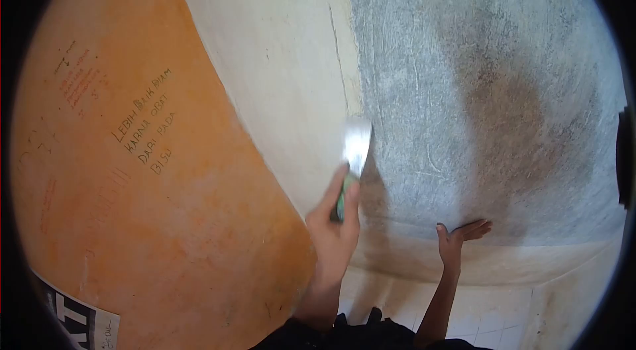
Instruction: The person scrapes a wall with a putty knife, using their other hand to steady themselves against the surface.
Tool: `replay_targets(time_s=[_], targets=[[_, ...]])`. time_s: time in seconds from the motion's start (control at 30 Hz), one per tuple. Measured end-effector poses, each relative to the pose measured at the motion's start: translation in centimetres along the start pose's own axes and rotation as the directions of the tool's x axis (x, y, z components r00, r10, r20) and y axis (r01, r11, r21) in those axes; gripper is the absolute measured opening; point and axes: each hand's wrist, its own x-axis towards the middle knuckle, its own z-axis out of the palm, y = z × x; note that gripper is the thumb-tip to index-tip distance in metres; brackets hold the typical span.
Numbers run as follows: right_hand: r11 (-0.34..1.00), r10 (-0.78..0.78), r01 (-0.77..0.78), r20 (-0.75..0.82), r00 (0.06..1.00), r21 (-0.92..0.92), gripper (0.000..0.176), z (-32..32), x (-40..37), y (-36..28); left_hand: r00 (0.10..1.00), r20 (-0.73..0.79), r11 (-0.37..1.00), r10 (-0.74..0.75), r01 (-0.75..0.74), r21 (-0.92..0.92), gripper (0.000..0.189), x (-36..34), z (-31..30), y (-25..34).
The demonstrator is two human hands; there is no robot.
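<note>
My left hand [333, 224] is closed around the green-and-black handle of a putty knife [358, 141], its metal blade pointing up. The blade lies against the wall where a cream strip [278, 52] meets a rough grey patch [411, 85]; a thin crack runs down the strip above it. Lower and to the right, my right hand [458, 236] rests at the bottom edge of the grey patch, thumb apart and fingers stretched out to the right. It holds nothing.
On the left is an orange wall [199, 217] with handwriting on it. A black-and-white printed sheet [79, 317] sits at its lower left. Below the grey patch are a pale ledge [530, 264] and a white tiled floor [490, 323]. A dark object [624, 158] stands at the right edge.
</note>
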Motion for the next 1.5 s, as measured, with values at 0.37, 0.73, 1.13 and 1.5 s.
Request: replay_targets(time_s=[0.37, 0.73, 1.13, 1.5], targets=[[0.999, -0.004, 0.008, 0.086, 0.996, -0.051, 0.134, 0.0, -1.8, 1.0, 0.998, 0.026, 0.998, 0.056, -0.056, 0.002, 0.037, 0.2, -0.7, -0.5], [0.998, -0.057, 0.057, -0.02, 0.998, -0.016, 0.131, -0.6, -1.0, -0.5, 0.997, 0.065, 0.991, -0.039, 0.047, -0.124, 0.038, 0.4, -0.8, 2.0], [1.0, -0.027, 0.027, 0.001, 1.0, 0.007, 0.13, -0.6, -1.0, -0.3, 1.0, 0.007, 0.998, 0.03, -0.03, -0.046, 0.034, 1.3, -1.1, 1.2], [1.0, -0.027, 0.027, 0.0, 1.0, 0.009, 0.128, -0.9, -0.8, -0.9, 0.993, -0.033, 0.984, 0.117, -0.12, -0.129, 0.034, 3.5, 1.0, 3.9]])
